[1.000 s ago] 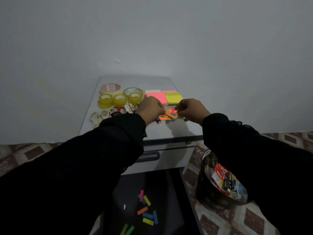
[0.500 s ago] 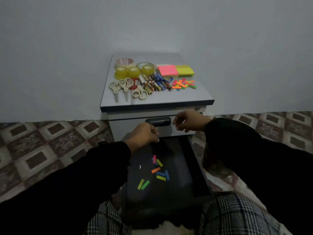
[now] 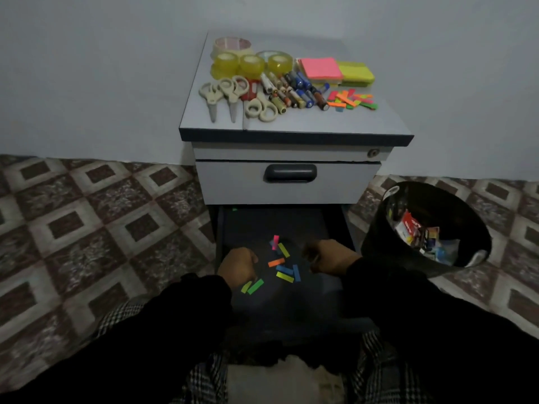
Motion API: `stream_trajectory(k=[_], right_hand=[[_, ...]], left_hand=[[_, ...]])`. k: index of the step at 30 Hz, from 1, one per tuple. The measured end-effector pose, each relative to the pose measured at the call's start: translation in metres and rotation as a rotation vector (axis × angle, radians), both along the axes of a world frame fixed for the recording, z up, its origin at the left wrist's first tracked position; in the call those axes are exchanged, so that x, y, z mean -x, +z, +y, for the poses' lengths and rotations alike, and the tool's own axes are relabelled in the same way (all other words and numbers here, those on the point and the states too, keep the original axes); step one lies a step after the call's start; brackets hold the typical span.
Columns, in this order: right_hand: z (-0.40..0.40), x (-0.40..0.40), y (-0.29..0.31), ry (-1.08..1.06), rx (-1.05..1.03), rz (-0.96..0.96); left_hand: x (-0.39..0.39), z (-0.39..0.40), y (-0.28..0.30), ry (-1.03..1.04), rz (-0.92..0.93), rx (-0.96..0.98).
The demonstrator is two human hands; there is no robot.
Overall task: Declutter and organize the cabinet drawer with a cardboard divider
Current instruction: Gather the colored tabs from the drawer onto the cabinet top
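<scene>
Drawer (image 3: 280,310) of dark metal stood pulled out at the foot of the small grey cabinet (image 3: 287,182), a scatter of bright paper sticky flags (image 3: 281,265) on its floor between the person's two hands. Flags so thin and flat could easily slip a pinch or be brushed aside. The left hand (image 3: 237,265) and right hand (image 3: 331,256) hovered with fingers curled; whether either held a flag could not be told.
</scene>
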State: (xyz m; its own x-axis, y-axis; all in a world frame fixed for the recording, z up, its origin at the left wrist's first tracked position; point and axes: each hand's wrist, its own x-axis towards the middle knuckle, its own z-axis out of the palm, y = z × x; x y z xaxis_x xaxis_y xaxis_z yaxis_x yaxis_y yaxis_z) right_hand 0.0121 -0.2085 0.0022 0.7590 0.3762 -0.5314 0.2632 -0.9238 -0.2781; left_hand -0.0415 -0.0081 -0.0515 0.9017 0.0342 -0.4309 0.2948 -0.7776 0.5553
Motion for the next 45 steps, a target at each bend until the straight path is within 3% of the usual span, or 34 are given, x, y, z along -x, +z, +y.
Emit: stream_trajectory(k=[9,20,28,34,40,45], right_hand=[[0.006,-0.004,-0.061,-0.018,0.006,0.108],[0.017,-0.010,-0.096,0.104,0.049,0.190],[0.016,-0.019,-0.110,0.123,-0.051,0.064],[0.014,-0.038,-0.110,0.076,-0.151,-0.066],[0.015,-0.043,-0.115,0.135,-0.124,-0.009],[0.017,-0.048,-0.121,0.143,-0.125,-0.035]], left_hand=[[0.004,-0.006,-0.065,0.095,0.084,-0.114],[-0.010,-0.030,-0.085,0.270,-0.017,0.049],[-0.026,-0.030,-0.084,0.268,-0.120,0.157],[-0.045,-0.016,-0.089,0.156,-0.320,-0.068],[-0.067,-0.002,-0.098,0.023,-0.170,-0.190],[-0.093,0.002,-0.099,0.046,-0.133,-0.182]])
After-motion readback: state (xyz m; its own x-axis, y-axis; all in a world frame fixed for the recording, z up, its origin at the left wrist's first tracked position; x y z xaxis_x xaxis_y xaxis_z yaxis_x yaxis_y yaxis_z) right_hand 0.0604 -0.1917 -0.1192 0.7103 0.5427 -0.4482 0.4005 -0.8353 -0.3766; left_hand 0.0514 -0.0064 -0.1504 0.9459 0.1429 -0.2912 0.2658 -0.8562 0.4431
